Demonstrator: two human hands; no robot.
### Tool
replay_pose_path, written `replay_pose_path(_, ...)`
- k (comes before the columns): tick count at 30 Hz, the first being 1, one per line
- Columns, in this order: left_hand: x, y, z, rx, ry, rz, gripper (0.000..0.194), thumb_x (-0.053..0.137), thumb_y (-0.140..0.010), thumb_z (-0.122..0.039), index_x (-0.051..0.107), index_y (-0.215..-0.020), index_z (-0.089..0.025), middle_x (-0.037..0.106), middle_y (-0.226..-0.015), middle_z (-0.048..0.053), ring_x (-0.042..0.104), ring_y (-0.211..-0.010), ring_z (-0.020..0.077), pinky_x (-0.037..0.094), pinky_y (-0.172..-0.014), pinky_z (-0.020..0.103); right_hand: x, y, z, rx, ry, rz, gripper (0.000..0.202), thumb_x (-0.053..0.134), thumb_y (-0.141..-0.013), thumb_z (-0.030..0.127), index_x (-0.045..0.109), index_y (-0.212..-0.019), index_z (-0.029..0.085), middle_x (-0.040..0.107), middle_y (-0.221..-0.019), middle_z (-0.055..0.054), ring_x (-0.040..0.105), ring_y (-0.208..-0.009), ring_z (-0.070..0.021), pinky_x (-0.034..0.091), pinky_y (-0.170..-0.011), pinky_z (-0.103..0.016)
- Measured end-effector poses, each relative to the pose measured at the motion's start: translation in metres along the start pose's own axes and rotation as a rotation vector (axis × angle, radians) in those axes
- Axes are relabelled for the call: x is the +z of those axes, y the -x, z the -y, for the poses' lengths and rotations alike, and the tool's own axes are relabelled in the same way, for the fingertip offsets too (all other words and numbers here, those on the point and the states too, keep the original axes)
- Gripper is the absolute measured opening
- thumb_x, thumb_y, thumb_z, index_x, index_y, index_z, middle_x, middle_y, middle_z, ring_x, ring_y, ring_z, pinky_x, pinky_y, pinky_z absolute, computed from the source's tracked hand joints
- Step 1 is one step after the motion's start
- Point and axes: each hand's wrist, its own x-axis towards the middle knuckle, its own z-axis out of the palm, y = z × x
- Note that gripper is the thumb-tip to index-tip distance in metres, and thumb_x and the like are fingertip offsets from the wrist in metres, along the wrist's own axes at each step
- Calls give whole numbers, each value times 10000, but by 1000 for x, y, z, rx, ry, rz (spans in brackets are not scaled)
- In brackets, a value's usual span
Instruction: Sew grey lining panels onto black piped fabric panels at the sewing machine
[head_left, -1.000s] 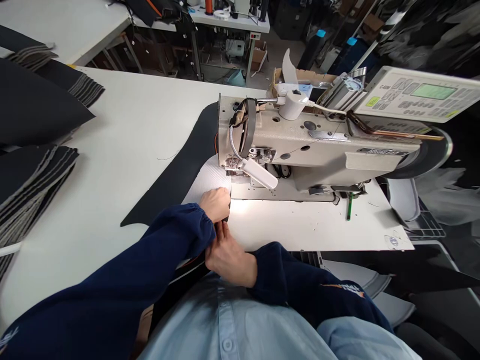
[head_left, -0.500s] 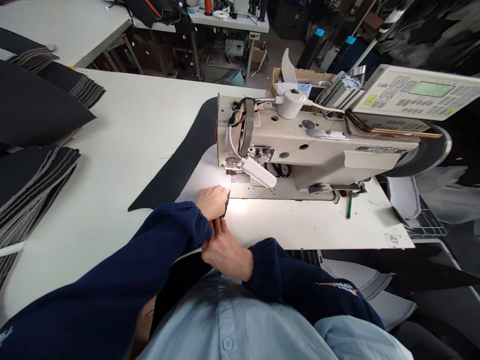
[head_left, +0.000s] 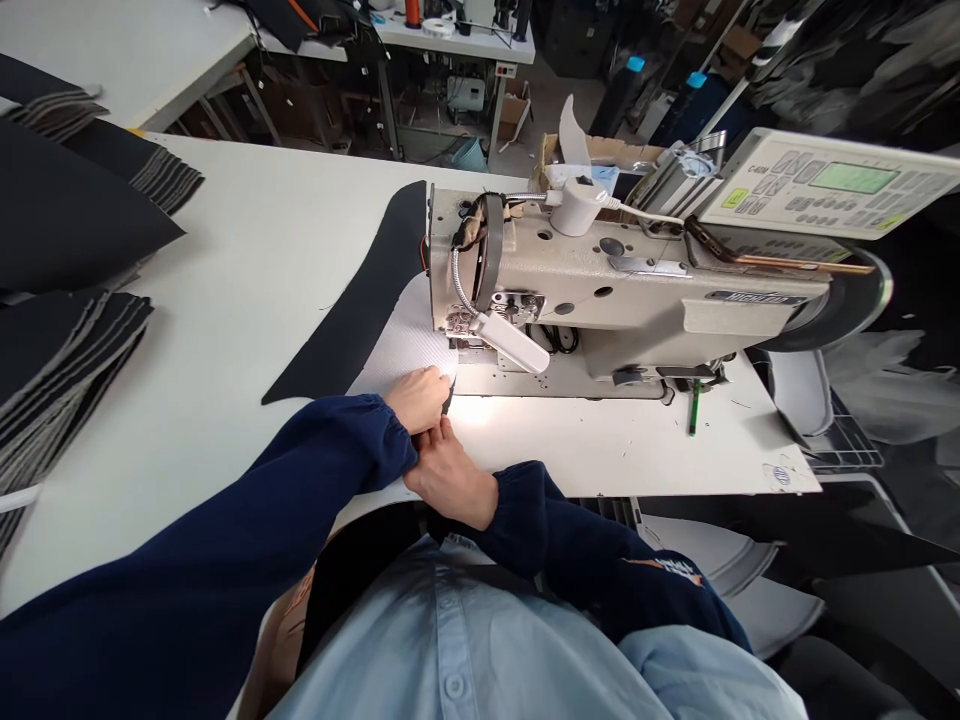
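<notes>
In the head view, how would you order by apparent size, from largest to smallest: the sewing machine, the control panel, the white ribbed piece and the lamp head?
1. sewing machine
2. control panel
3. white ribbed piece
4. lamp head

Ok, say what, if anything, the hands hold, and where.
Left hand lies on white fabric, at its near end; right hand beside it. Any grip is hidden.

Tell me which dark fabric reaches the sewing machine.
The dark piece bordering the white fabric; the stacks at left lie well apart from the machine.
</notes>
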Motion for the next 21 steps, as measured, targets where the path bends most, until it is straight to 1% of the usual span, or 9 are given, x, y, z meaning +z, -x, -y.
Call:
replay_pose_path(3, -3, -5, 0, -5, -13, -17, 310, 456, -804, -69, 604, -1077, -73, 601, -1009, 189, 633, -966, 309, 493, -770, 378, 4, -4, -4, -7, -40, 20, 261, 597, -856, 185, 697, -1048, 40, 657, -1017, -276, 598, -974, -365, 421, -854, -585)
replay_pose_path(6, -3, -6, 1, 15, -37, -37, 307, 444, -810, -71, 614, -1066, -57, 605, -995, 193, 632, -970, 310, 491, -782, 372, 9, -6, -14, -25, -77, 24, 231, 564, -871, 146, 697, -1022, 32, 666, -990, -261, 594, -994, -355, 416, -886, -573)
replay_pose_path(9, -2, -7, 3, 38, -38, -35, 295, 424, -828, -87, 636, -1032, -60, 612, -973, 188, 642, -932, 301, 490, -766, 364, 10, -9, -19, 2, -69, 35, 252, 529, -879, 110, 679, -1059, 18, 663, -1022, -260, 590, -1010, -359, 422, -885, -569)
replay_pose_path(12, -1, -14, 6, 26, -28, -38, 286, 432, -815, -86, 652, -998, -71, 620, -954, 180, 651, -862, 296, 486, -723, 364, 9, -13, -14, 51, -106, 37, 257, 536, -885, 138, 677, -1060, 14, 661, -1000, -260, 601, -970, -356, 454, -826, -538)
replay_pose_path(14, 0, -20, 8, 20, -20, -53, 291, 431, -800, -70, 657, -984, -76, 623, -948, 174, 650, -841, 289, 481, -711, 360, 10, -16, -7, 82, -146, 38, 282, 532, -898, 172, 670, -1068, -6, 652, -1007, -277, 610, -937, -345, 467, -793, -517)
replay_pose_path(16, 1, -25, 9, 3, 1, -75, 299, 423, -801, -64, 657, -987, -86, 622, -952, 165, 644, -830, 274, 477, -713, 353, 11, -17, -3, 96, -147, 30, 322, 525, -907, 193, 656, -1097, -32, 635, -1044, -308, 610, -945, -349, 464, -796, -524)
replay_pose_path(19, 3, -22, 10, -30, 38, -101, 308, 426, -800, -63, 644, -1013, -110, 606, -970, 150, 626, -834, 253, 475, -731, 345, 10, -16, -3, 66, -94, 2, 332, 534, -904, 196, 657, -1110, -33, 627, -1060, -326, 601, -979, -368, 438, -834, -558)
replay_pose_path(21, 5, -15, 9, -43, 34, -134, 322, 447, -782, -67, 626, -1045, -121, 585, -999, 154, 608, -891, 267, 477, -743, 349, 6, -15, -5, 42, -82, -1, 299, 550, -891, 184, 677, -1087, -3, 644, -1024, -304, 602, -969, -370, 423, -839, -575)
